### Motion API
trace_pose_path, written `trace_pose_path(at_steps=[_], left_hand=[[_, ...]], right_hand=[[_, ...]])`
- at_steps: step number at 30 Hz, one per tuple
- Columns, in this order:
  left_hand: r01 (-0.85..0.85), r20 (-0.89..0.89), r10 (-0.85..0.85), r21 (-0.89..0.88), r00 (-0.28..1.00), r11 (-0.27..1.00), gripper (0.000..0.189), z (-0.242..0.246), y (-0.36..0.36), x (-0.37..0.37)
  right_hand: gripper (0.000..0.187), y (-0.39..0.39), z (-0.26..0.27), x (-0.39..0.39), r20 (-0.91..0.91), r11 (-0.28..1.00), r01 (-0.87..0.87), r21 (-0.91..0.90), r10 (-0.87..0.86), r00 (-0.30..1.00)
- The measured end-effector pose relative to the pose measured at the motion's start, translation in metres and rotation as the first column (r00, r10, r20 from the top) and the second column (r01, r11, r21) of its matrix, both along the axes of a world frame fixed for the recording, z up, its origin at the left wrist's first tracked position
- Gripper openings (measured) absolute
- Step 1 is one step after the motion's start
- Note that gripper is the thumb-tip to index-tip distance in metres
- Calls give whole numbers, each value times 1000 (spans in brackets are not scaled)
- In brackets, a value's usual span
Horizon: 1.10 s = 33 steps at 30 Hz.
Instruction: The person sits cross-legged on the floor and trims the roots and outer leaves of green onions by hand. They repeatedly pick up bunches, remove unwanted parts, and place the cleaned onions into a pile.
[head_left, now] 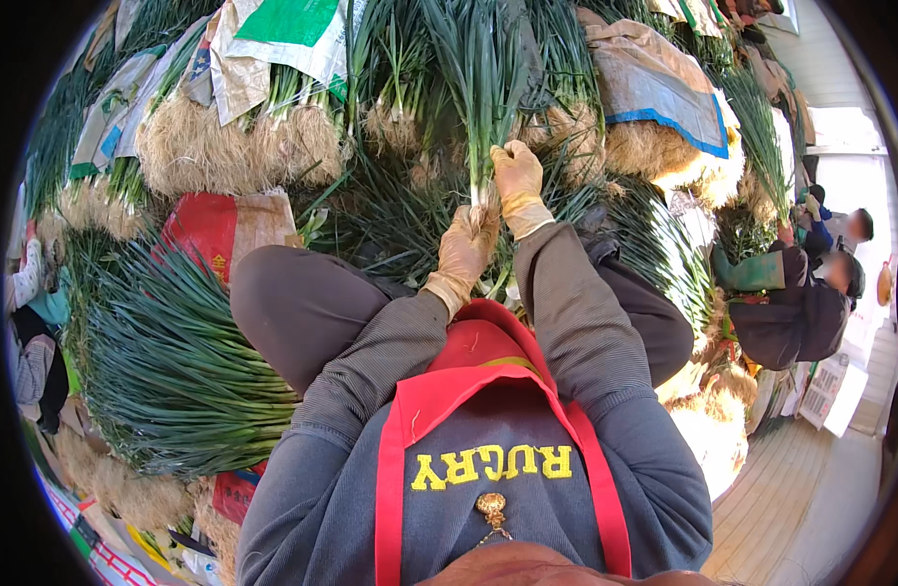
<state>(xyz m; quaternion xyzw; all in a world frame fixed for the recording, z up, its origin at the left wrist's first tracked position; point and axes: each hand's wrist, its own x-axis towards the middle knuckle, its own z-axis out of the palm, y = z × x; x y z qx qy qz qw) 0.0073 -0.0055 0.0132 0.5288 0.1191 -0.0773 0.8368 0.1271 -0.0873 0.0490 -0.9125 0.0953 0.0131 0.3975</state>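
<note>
Both my hands wear pale yellowish rubber gloves. My left hand (466, 247), palm side up, grips the root end of a small bunch of green onions (480, 146), whose long leaves point away from me. At the right of the white stems, the fingers of my right hand (518, 176) are curled; whether they pinch a stem is not plain. Beneath both hands lie loose green leaves (390, 212). A large pile of green onions (192, 366) rests beside my left knee. Below my hands hangs a red apron (486, 337).
Bundles with thick roots (192, 143) stand ahead, partly under woven sacks (661, 88). A red sack (200, 227) lies ahead of my left knee. More onions (661, 256) lie at the right. Co-workers (801, 315) sit at the far right; another person (35, 351) is at the left edge.
</note>
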Motion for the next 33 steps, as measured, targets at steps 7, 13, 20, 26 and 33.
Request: trace_pose_path(at_steps=[7, 13, 20, 26, 33], left_hand=[[-139, -17, 148, -452, 989, 881, 12, -6, -3, 6], [-43, -23, 36, -520, 999, 853, 20, -9, 2, 3], [-83, -189, 41, -223, 981, 971, 20, -6, 6, -7], [-112, -51, 116, 69, 992, 991, 28, -35, 21, 16], [-79, -172, 19, -345, 985, 935, 26, -26, 25, 14]], right_hand=[[12, -5, 24, -64, 136, 796, -280, 537, 246, 960], [9, -26, 26, -105, 148, 732, -320, 602, 292, 945], [5, -19, 37, -126, 31, 664, -273, 696, 352, 935], [8, -36, 52, -162, 7, 507, -109, 855, 199, 980], [40, -99, 35, -130, -229, 859, -343, -379, 272, 935]])
